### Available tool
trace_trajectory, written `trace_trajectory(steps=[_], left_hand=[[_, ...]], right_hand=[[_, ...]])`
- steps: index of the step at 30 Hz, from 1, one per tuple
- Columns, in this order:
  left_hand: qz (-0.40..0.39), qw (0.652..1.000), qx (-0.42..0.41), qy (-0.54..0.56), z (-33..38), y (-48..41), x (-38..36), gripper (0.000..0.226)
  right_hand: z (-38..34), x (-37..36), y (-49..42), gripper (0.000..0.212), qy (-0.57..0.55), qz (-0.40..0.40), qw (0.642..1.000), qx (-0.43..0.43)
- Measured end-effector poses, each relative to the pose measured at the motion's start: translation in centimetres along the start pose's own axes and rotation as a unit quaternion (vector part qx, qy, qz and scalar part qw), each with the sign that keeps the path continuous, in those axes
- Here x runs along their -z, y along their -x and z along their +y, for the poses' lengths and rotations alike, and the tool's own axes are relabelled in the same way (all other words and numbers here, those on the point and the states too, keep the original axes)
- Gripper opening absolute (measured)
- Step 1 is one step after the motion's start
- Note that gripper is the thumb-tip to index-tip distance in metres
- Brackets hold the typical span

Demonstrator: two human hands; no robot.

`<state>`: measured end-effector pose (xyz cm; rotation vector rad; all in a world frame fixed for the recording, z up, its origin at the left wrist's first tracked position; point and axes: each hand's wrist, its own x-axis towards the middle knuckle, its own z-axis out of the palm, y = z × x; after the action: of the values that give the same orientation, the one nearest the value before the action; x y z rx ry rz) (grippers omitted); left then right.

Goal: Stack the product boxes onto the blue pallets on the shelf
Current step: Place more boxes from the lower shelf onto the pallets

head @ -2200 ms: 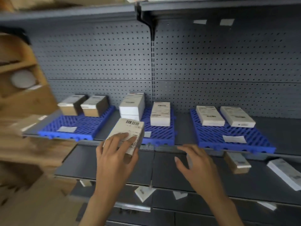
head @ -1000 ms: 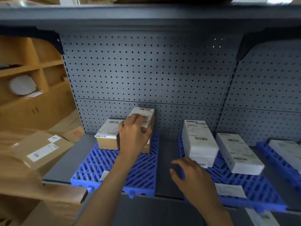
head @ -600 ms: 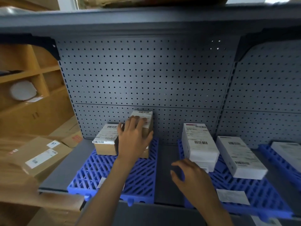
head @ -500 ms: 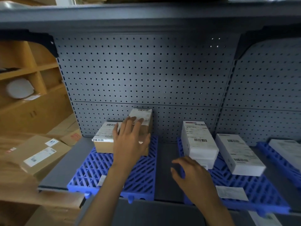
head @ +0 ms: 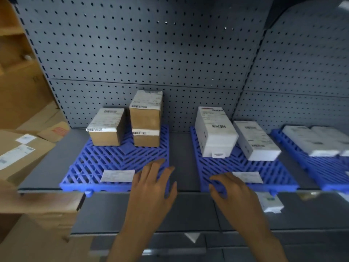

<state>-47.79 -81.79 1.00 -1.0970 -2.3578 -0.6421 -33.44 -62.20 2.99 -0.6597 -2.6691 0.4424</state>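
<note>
Left grip (head: 153,186) and right grip (head: 232,193) both wide and empty at the shelf (head: 181,148) front edge, I'd take the box (head: 270,204) below by its sides, landing it square.

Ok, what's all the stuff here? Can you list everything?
blue pallets: three, blue, side by side on the shelf; right one cut off
brown boxes: three, brown, left pallet; two stacked, one beside them
white boxes: at least four, white, two on the middle pallet, two on the right
paper labels: two, white, front of the left and middle pallets
small white pack: one, white, lower shelf
cardboard cartons: a few, brown, far left
pegboard: one, grey, behind
left hand: one, empty, fingers straight, at the left pallet's front
right hand: one, empty, fingers loose, at the middle pallet's front
</note>
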Motion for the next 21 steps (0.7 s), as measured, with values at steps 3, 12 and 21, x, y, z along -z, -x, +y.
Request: trace_trajectory(steps=[3,12,21], left_hand=[[-0.037,0.999,0.001,0.008,1.6,1.9,0.0,0.042],[-0.096,0.995,-0.015,0.003,11.6,7.0,-1.6,0.044],[-0.158,0.987,-0.032,0.021,28.5,12.3,-7.6,0.039]], right_hand=[[1.2,0.8,2.5,0.024,0.005,-0.011,1.0,-0.025],[10.1,3.7,10.9,0.021,0.007,-0.017,0.998,-0.067],[24.5,9.3,21.7,0.021,-0.013,-0.038,0.992,-0.117]])
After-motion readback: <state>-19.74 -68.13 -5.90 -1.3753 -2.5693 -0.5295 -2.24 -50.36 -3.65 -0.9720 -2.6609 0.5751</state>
